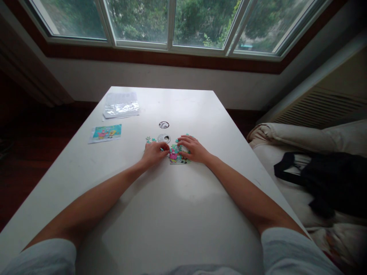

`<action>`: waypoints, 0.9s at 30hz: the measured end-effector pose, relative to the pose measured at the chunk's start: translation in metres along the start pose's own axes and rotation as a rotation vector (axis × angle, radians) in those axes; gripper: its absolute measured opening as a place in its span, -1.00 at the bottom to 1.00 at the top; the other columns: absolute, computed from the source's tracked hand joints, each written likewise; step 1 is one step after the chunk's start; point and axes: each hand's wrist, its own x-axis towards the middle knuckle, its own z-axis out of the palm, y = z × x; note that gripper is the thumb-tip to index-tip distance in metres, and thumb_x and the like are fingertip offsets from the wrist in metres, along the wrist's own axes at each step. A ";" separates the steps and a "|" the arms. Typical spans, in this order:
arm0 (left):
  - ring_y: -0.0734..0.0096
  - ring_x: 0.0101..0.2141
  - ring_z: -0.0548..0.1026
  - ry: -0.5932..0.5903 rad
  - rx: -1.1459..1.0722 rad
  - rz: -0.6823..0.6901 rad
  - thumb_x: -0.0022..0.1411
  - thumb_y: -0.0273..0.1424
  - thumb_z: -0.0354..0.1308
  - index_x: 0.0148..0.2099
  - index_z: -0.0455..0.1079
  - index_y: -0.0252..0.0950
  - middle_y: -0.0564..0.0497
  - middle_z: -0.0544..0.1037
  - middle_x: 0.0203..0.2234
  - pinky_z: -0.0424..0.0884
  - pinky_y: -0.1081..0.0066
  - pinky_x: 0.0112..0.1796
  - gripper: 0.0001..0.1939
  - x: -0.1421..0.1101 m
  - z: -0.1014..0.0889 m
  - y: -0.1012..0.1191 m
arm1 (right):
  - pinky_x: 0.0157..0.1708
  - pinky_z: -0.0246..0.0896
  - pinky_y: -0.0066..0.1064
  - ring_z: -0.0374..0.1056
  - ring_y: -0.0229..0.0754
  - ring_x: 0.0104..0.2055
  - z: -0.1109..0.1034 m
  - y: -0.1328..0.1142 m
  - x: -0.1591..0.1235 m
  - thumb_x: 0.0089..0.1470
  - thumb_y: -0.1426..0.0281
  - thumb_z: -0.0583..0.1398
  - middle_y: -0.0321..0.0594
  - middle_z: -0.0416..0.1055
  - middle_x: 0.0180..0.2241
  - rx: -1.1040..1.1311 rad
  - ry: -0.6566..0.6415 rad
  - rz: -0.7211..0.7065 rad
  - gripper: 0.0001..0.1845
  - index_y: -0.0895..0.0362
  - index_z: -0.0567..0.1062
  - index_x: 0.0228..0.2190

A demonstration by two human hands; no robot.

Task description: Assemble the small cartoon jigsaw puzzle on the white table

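A partly joined jigsaw puzzle (173,157) with a pink cartoon figure lies flat on the white table. My right hand (192,149) rests over its right side, fingers spread, covering part of the picture. At the puzzle's left edge my left hand (155,153) is closed in a pinch; whatever its fingertips hold is too small and hidden to make out. Loose puzzle pieces (148,139) in green and teal lie just beyond the left hand. Behind the hands is a round silvery, can-like object (164,138), and farther back a round dark-and-white disc (163,125).
On the left of the table (183,225) lies a picture card (108,132) with cartoon figures. Papers and a clear plastic sleeve (121,105) are at the far left corner. A padded seat (269,143) with dark clothing (335,179) stands along the right side.
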 end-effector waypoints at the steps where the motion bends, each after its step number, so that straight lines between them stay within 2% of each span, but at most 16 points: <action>1: 0.28 -0.22 0.56 0.006 0.012 0.007 0.23 -0.30 0.18 -0.21 0.60 -0.12 0.11 0.68 -0.30 0.27 0.28 -0.08 -0.84 0.000 0.000 0.000 | 0.29 0.10 0.10 0.18 0.11 0.33 0.000 0.000 0.000 0.19 0.21 0.27 -0.08 0.40 0.19 0.000 -0.002 0.001 -0.66 0.01 0.51 -0.01; 11: 0.32 -0.26 0.56 -0.017 -0.028 -0.022 0.19 -0.31 0.17 -0.23 0.59 -0.13 0.13 0.66 -0.34 0.26 0.29 -0.10 -0.83 0.000 -0.002 0.000 | 0.30 0.09 0.09 0.17 0.10 0.33 -0.001 -0.001 0.000 0.20 0.20 0.26 -0.07 0.39 0.19 -0.005 -0.008 0.001 -0.65 0.02 0.50 0.00; 27: 0.19 -0.21 0.49 0.024 0.074 0.029 0.19 -0.33 0.20 -0.26 0.55 -0.15 0.06 0.64 -0.36 0.21 0.16 -0.04 -0.89 -0.003 0.002 0.002 | 0.31 0.08 0.10 0.17 0.10 0.33 -0.001 -0.001 0.001 0.19 0.21 0.26 -0.07 0.40 0.19 0.018 -0.007 0.008 -0.65 0.01 0.51 0.00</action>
